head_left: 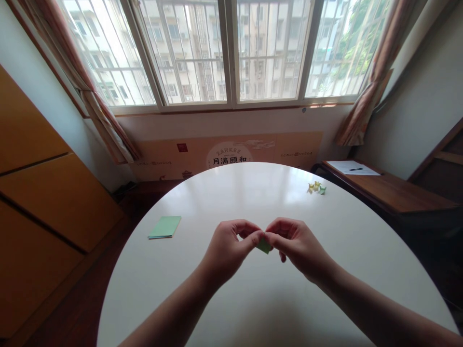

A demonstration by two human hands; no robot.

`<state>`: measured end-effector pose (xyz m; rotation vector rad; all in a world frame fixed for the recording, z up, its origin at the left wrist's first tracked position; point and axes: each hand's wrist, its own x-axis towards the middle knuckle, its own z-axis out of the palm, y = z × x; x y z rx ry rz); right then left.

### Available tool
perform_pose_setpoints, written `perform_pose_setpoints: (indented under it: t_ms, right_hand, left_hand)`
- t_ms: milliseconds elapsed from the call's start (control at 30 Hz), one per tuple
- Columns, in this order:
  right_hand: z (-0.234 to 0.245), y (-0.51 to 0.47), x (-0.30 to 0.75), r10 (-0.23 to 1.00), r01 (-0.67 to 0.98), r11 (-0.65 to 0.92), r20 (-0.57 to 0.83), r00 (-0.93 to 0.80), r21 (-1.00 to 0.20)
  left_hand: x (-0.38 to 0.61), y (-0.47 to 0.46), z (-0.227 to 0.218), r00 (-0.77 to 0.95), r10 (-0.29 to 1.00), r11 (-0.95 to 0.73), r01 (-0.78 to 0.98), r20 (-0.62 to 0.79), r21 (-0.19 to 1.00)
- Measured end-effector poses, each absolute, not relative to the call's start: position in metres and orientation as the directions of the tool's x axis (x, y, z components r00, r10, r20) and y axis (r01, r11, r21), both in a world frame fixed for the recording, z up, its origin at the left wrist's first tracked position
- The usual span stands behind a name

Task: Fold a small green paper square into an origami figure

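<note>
Above the middle of the white round table (159, 284), both hands meet at the fingertips around a small piece of folded green paper (264, 245). My left hand (233, 243) pinches its left side between thumb and fingers. On the other side, my right hand (294, 243) pinches the paper's upper right, its thumb close to the left thumb. Only a lower corner of the paper shows; the fingers cover the rest. A stack of square green paper (165, 226) lies to the left of my hands.
Several small folded paper figures (317, 187), yellow and green, sit near the table's far right edge. Beyond it, a brown wooden side table (394, 193) carries a white sheet (336, 167) with a dark pen (356, 169). Orange-brown cabinets (43, 202) stand at left.
</note>
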<state>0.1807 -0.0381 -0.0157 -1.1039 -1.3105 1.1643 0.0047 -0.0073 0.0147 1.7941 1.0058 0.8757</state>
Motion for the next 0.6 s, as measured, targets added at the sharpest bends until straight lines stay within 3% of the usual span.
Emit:
perform_pose_setpoints:
  t_ms: [267,400,500,600]
  right_hand:
    - [-0.011,-0.039,0.182,0.994,0.042,0.088,0.085,-0.072,-0.995]
    - [-0.011,-0.031,0.192,0.999,0.06,0.051,0.051,-0.002,-0.997]
    - [-0.012,-0.025,0.197,0.996,0.007,0.05,0.05,0.068,-0.999]
    - [-0.013,-0.026,0.194,0.997,-0.095,0.058,0.053,0.056,-0.994]
  left_hand:
    - [0.004,-0.008,0.015,0.409,0.906,-0.206,0.204,0.108,0.957]
    - [-0.002,0.0,0.019,0.28,0.955,-0.131,0.1,0.099,0.986]
    - [-0.005,0.004,0.023,0.19,0.975,-0.132,0.057,0.119,0.99]
    - [-0.002,0.003,0.023,0.21,0.976,-0.059,0.047,0.048,0.997]
